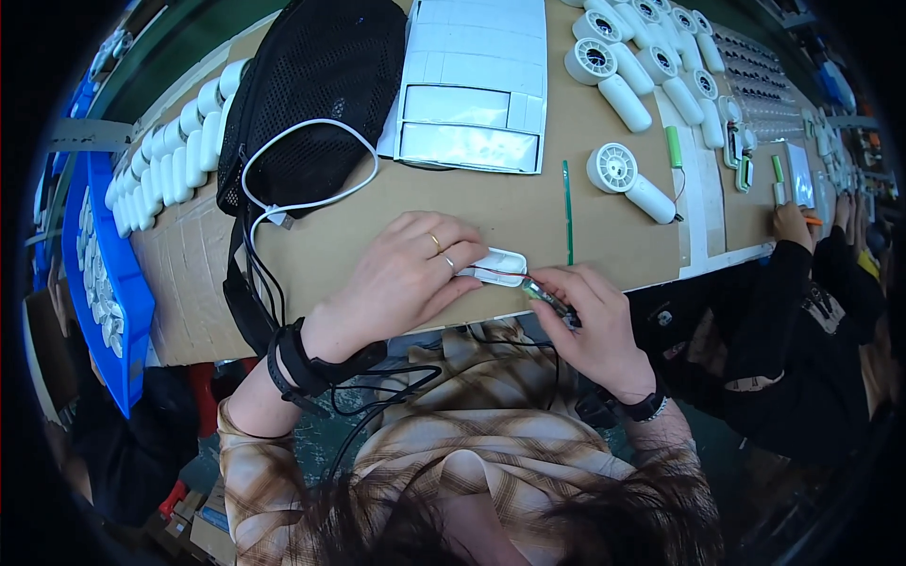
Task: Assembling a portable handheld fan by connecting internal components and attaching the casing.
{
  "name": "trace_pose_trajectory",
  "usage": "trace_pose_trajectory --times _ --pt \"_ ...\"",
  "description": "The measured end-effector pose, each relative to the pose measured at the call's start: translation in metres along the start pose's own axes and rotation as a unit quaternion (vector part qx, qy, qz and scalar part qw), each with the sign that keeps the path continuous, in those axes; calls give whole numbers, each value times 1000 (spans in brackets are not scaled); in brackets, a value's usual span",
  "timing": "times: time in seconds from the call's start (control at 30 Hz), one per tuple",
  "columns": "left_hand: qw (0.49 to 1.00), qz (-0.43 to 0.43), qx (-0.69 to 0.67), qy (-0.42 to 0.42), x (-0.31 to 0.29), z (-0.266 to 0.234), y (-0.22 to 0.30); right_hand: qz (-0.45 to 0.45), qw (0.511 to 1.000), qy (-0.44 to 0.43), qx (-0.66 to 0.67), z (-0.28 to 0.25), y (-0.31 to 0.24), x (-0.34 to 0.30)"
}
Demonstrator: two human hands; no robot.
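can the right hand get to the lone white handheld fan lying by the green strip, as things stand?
Probably yes. The lone white round-headed handheld fan lies on bare cardboard beyond the right hand, nothing between. But that hand already pinches a small green-tipped part, so it isn't free.

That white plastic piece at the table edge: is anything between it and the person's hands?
Nothing visible. The left hand lies right on the white plastic piece, and the right hand, holding a small green part, is right beside it with no gap showing.
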State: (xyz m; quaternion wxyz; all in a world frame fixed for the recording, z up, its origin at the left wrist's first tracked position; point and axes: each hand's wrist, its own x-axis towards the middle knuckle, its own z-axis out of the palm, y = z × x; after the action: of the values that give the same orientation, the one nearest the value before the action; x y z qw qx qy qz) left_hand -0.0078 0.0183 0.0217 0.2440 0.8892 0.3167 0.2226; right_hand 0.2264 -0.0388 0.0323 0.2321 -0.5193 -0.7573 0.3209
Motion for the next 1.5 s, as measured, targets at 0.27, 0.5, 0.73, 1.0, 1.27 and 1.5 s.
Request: trace_pose_trajectory --times 0.27,0.5,0.73,1.0,1.27,1.5 --pt "998 56 -22 6 -1 3 -6 10 997 7 71 -7 2 5" --pt "997 63 32 27 -6 -1 -4 31 992 3 124 -4 10 3" --pt "998 47 27 44 -7 4 -5 80 988 -54 122 -8 4 6" --pt "998 24 -28 49 -7 5 -5 72 987 -88 115 -11 -5 11" --pt "996 -7 -54 69 -7 12 -1 -10 981 -136 138 4 -15 17" --pt "995 -9 -50 84 -7 15 -2 -36 981 -72 176 10 -11 19"
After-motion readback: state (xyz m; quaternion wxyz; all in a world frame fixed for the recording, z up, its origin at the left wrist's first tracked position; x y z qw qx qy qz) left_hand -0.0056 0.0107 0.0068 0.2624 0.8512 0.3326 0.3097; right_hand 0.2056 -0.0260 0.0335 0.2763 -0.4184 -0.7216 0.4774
